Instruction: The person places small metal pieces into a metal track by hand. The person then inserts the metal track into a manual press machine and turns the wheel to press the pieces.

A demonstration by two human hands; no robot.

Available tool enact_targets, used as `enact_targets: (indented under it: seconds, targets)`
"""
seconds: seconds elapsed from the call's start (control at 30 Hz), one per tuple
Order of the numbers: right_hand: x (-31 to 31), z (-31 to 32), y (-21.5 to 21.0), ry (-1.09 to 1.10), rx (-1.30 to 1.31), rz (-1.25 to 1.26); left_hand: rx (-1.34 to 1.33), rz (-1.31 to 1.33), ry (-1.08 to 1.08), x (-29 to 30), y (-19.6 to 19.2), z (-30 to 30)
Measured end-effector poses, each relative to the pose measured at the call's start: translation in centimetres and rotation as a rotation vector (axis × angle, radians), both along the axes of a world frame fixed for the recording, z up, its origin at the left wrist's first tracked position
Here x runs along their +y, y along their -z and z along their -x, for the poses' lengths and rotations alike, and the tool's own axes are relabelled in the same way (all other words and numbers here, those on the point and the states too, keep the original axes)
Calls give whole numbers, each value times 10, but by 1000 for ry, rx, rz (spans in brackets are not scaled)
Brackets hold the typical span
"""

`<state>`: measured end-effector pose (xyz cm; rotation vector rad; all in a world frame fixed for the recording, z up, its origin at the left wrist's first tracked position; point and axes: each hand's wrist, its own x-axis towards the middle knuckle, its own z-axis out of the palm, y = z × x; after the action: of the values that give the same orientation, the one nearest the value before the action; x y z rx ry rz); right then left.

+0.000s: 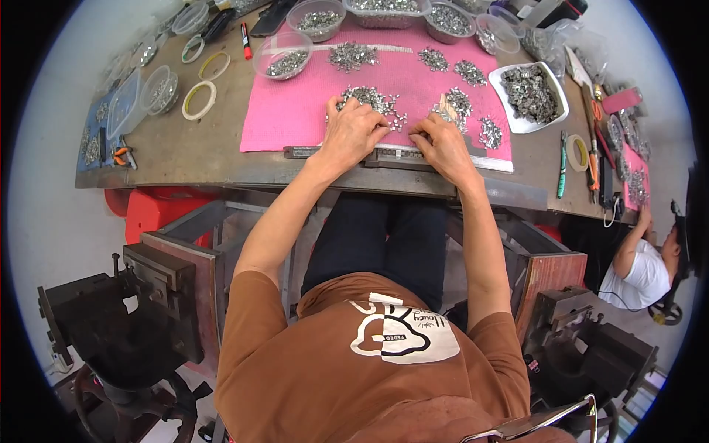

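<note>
- The left hand (354,133) covers part of a heap of small metal parts (369,98); each part is too small to tell its shape.
- The right hand (443,144) hides part of the dark metal bar (391,155).
- Clear tubs (384,9) are cut off at the top edge.
- A seated person (642,269) is partly cut off at the right rim.

Tape rolls (199,100), a red marker (245,40) and orange pliers (123,156) lie left; another person (641,269) sits right.
</note>
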<state>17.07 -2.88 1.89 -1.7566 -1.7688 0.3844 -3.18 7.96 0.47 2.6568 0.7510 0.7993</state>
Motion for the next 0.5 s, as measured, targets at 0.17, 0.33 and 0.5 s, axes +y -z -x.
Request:
enact_targets:
  seconds: [0.17, 0.33, 0.5]
  targets:
    - [0, 1, -5, 15, 40, 28, 62, -82, 34, 0, -11, -4]
    - [1, -1, -6, -28, -48, -64, 63, -143, 107, 6, -11, -11]
    - [-30, -13, -15, 116, 239, -83, -97, -107, 151, -16, -20, -9]
